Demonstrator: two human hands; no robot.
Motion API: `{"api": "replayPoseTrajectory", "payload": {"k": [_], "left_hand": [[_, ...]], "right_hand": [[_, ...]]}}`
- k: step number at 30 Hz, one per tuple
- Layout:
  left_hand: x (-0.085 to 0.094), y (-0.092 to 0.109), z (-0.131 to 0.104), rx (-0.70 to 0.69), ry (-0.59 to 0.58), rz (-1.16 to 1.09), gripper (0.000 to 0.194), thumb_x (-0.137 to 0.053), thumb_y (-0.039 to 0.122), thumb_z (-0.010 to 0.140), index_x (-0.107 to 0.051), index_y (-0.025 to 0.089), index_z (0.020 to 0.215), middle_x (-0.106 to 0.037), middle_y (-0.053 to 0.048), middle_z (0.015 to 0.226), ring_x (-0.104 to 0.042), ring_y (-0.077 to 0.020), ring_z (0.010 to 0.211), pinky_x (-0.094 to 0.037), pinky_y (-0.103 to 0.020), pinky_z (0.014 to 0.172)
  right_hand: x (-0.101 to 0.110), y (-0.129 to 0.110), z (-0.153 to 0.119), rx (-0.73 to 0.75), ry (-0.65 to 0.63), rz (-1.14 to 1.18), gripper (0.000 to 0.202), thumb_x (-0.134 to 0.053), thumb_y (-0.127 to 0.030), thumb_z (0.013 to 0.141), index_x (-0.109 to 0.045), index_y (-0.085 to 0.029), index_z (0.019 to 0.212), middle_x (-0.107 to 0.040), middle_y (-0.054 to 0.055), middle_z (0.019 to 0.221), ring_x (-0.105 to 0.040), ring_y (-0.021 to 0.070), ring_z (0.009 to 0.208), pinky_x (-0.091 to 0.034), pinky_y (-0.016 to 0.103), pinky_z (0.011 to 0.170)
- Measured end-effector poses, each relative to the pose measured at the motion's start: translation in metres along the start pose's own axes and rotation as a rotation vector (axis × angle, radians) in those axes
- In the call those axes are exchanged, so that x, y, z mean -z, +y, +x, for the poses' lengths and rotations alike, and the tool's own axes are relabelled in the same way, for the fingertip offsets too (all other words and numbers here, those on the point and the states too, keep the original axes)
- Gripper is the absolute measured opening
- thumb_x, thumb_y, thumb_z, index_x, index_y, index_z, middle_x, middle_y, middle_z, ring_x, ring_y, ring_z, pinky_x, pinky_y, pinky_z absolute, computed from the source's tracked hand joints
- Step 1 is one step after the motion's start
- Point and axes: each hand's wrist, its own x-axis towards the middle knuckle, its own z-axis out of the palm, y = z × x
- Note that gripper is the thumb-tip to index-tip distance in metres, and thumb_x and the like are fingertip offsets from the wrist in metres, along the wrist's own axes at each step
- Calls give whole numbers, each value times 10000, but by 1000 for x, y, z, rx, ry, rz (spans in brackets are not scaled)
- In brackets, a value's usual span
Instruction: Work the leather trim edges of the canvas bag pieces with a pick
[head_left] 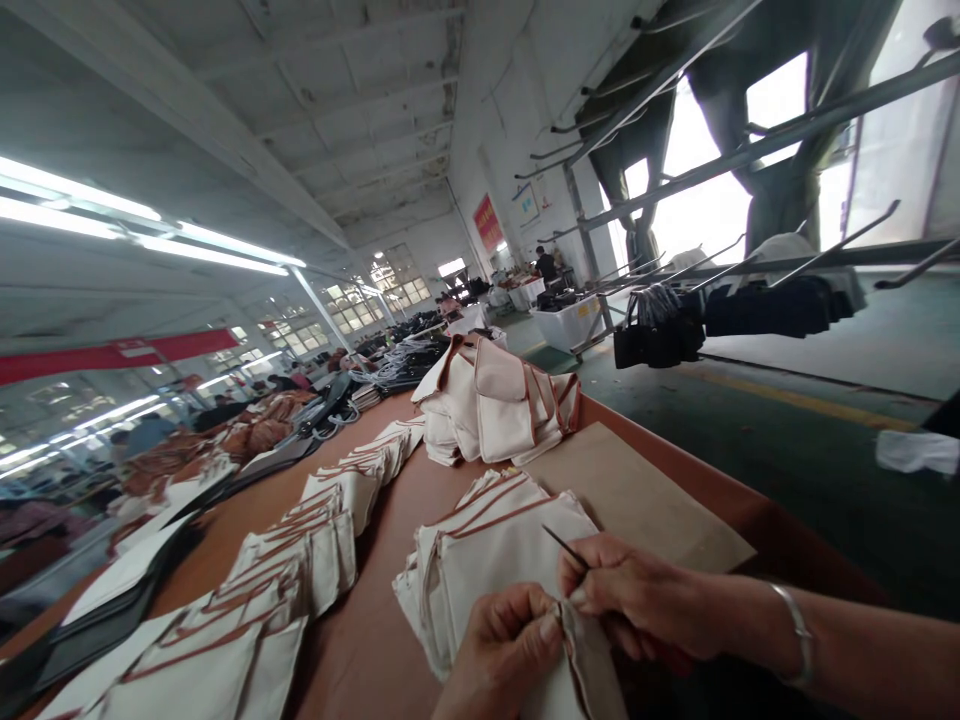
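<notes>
My left hand (506,650) is closed, its thumb and fingers pinching the edge of a cream fabric piece (589,665) with a darker edge. Beside it my right hand (637,595) grips a thin dark pointed tool (564,545), its tip sticking out to the upper left; its exact kind is hidden in the fist. Right-hand fingers also press at the top of the piece, close to the left thumb. Just beyond both hands lies a stack of cream fabric pieces (495,560) with brown trim. The lower part of the held piece runs out of view.
A long row of overlapping cream pieces (262,570) runs along the left of the brown tabletop (382,570). Farther back sit a heap of cream pouches (495,395) and a tan sheet (637,495). A metal rack (720,265) holding black bags (660,330) stands right.
</notes>
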Motion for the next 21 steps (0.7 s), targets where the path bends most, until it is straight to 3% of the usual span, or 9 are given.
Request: {"api": "replayPoseTrajectory", "payload": {"k": [3, 5, 8, 10, 15, 21], "left_hand": [[-3, -3, 14, 12, 67, 2, 356, -874, 408, 659, -663, 122, 666, -639, -39, 621, -524, -93, 530, -341, -197, 526], [-7, -3, 23, 25, 114, 33, 367, -876, 420, 644, -652, 129, 643, -609, -19, 580, -484, -81, 490, -299, -192, 485], [-14, -3, 34, 12, 151, 74, 421, -890, 457, 591, -619, 135, 590, -550, 14, 538, -418, -65, 466, -257, -191, 460], [-17, -3, 41, 4, 160, 76, 445, -891, 485, 565, -609, 142, 578, -548, 15, 533, -411, -70, 467, -262, -197, 459], [-17, -10, 53, 9, 152, 81, 432, -883, 499, 557, -633, 149, 598, -533, 27, 516, -393, -73, 449, -245, -203, 455], [-16, -15, 54, -18, 100, 96, 475, -883, 538, 514, -653, 126, 567, -569, -13, 534, -435, -93, 508, -292, -210, 513]], "right_hand": [[11, -2, 0, 78, 21, 1, 201, -459, -353, 893, -539, -177, 836, -466, -74, 435, -342, 65, 314, -215, 148, 317], [18, -8, -4, 106, 41, -57, 259, -526, -425, 895, -533, -172, 842, -493, -71, 495, -374, 58, 357, -254, 148, 340], [25, -18, -9, 127, 113, -156, 334, -774, -357, 698, -556, -157, 852, -545, -59, 638, -436, 57, 501, -338, 143, 425], [28, -21, -10, 115, 166, -188, 385, -838, -268, 569, -572, -149, 821, -558, -54, 667, -447, 64, 563, -356, 146, 468], [30, -19, -12, 4, 214, -152, 261, -688, -197, 607, -573, -168, 839, -562, -63, 601, -425, 64, 438, -321, 159, 387], [24, -13, -15, -6, 291, -198, 125, -488, -226, 726, -574, -181, 804, -463, -76, 423, -368, 81, 329, -265, 154, 305]]}}
